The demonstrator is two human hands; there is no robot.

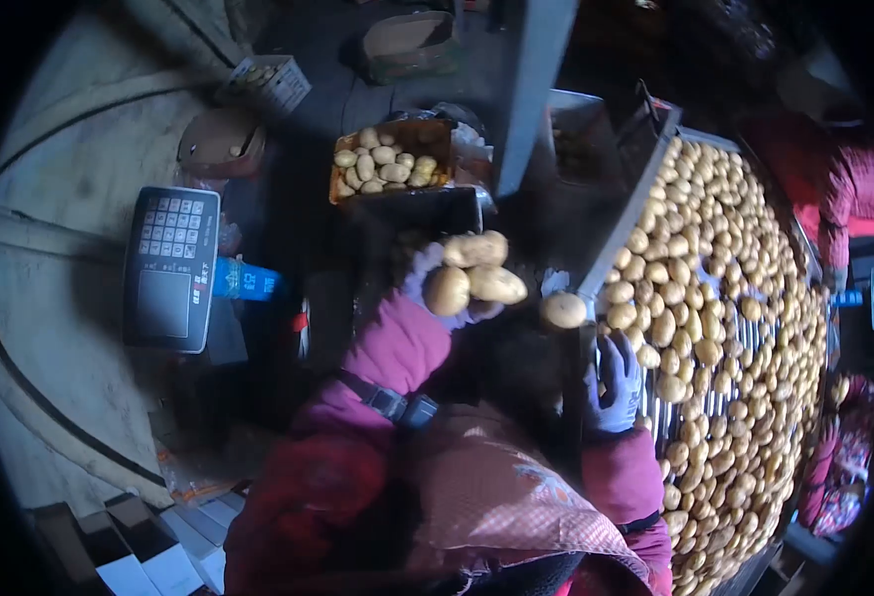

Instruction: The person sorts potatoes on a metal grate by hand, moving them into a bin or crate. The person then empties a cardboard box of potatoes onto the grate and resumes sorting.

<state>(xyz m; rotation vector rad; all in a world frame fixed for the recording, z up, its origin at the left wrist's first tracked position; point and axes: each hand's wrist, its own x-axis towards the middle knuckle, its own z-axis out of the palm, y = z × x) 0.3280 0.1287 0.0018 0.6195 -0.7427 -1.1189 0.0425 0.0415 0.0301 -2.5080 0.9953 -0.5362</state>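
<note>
My left hand (423, 281), in a pale glove, cradles three potatoes (448, 291) against its palm and fingers, out over the dark space left of the sorting table. My right hand (614, 385), gloved too, is at the near left edge of the roller table (588, 283). Its thumb stands apart from the fingers, and nothing shows between them. Just beyond its fingertips lie loose potatoes (662, 326) spread thickly over the rollers. One single potato (563, 310) appears at the table's metal corner, apart from both hands.
An orange crate of potatoes (341, 186) stands ahead, with a dark box (412, 211) before it. A scale display (170, 268) is at left. A metal post (538, 89) rises beside the table. Co-workers (859, 189) stand along the far right side. White cartons (129, 574) lie lower left.
</note>
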